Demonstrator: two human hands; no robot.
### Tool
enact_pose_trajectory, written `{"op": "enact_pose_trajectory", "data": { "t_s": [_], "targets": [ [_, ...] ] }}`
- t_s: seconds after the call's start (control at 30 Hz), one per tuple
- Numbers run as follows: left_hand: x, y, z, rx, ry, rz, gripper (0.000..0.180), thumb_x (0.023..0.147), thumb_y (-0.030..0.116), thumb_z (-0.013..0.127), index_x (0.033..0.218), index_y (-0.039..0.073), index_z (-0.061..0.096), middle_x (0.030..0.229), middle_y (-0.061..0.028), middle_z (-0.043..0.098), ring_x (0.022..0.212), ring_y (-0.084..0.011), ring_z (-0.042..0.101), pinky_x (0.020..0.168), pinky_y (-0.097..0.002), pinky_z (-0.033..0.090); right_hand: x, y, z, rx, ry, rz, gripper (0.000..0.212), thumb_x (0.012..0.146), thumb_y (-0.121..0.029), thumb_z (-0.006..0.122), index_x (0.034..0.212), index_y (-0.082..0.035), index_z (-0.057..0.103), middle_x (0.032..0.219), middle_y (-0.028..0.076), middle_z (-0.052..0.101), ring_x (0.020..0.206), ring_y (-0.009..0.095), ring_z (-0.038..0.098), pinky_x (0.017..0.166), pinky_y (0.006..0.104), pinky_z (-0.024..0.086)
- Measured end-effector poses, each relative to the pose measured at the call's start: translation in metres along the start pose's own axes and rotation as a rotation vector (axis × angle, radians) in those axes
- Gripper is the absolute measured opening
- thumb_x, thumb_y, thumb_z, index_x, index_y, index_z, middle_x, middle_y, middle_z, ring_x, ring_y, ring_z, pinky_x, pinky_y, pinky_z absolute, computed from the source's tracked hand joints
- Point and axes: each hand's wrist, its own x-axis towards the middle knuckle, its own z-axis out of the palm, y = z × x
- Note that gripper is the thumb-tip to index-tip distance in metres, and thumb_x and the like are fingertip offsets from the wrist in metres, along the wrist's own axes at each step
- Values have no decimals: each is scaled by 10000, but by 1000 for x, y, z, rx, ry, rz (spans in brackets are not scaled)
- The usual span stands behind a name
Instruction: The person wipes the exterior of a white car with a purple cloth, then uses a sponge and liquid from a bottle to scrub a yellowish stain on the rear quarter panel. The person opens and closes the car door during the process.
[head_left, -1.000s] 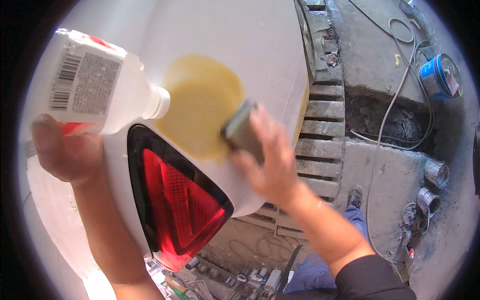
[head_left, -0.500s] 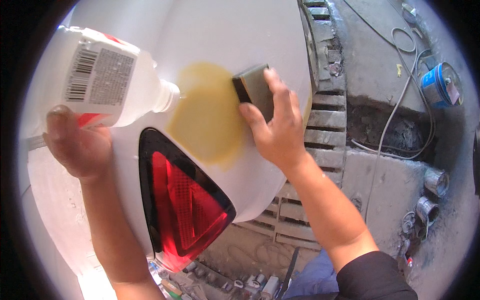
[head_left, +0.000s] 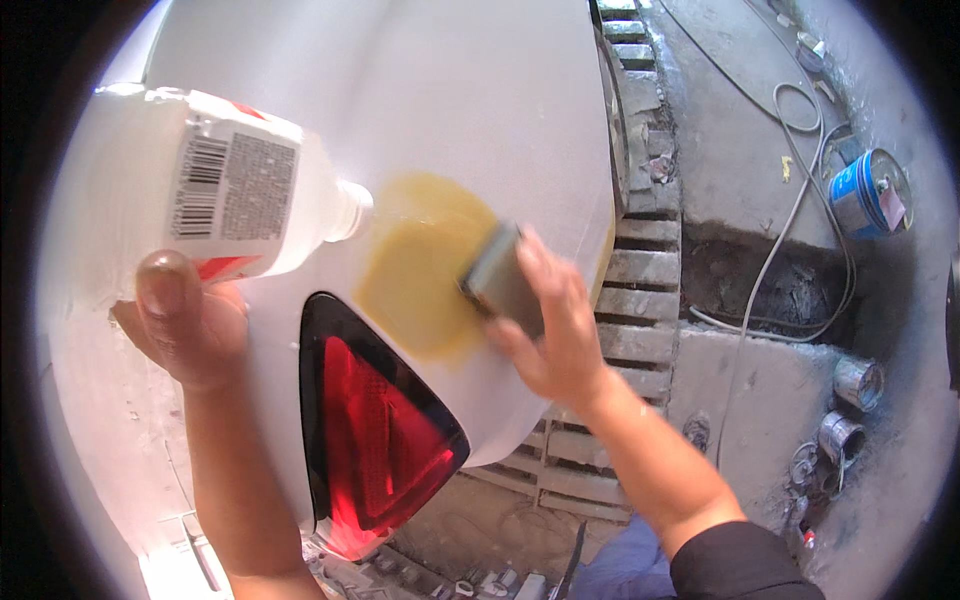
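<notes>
My left hand (head_left: 195, 320) is closed around a clear plastic bottle (head_left: 325, 190) with a white and red label. The bottle lies tilted on its side, its uncapped mouth pointing right toward a yellowish filler patch (head_left: 415, 285) on the white car body panel (head_left: 440, 90). In my right hand (head_left: 560, 325) is a grey-brown sanding block (head_left: 507, 285) with a dark edge, pressed at the right edge of the patch. Below the patch sits a red triangular tail light (head_left: 375, 440) with a black border.
Slatted grating (head_left: 640, 270) runs along the floor right of the car. Farther right lie a loose pale hose (head_left: 765, 270), a blue paint can (head_left: 860, 195) and metal cans (head_left: 843, 437). Several small items (head_left: 500, 583) stand at the bottom.
The sanding block in my right hand has moved down across the right side of the patch. The whole view has shifted slightly, with bottle and tail light lower and farther right.
</notes>
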Motion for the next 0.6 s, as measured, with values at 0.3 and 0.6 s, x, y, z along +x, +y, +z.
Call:
{"op": "enact_pose_trajectory", "data": {
  "t_s": [0.3,0.6],
  "targets": [
    [-11,-14,-11,-127,27,-53,710,928,587,608,1308,-10,558,1275,-149,610,1195,-292,585,1057,-492,445,72,1,-4,44,-44,-103,706,827,-186,778,1440,-19,468,1460,270,500,1234,413,547,1059,484,431],
    [-17,-12,-17,-162,78,-108,785,901,612,631,1386,4,525,1351,-147,586,1254,-303,560,1104,-518,413,97,-5,-5,45,-78,-181,678,823,-247,771,1414,-45,509,1470,240,496,1167,405,559,1020,491,446]
  ]
}}
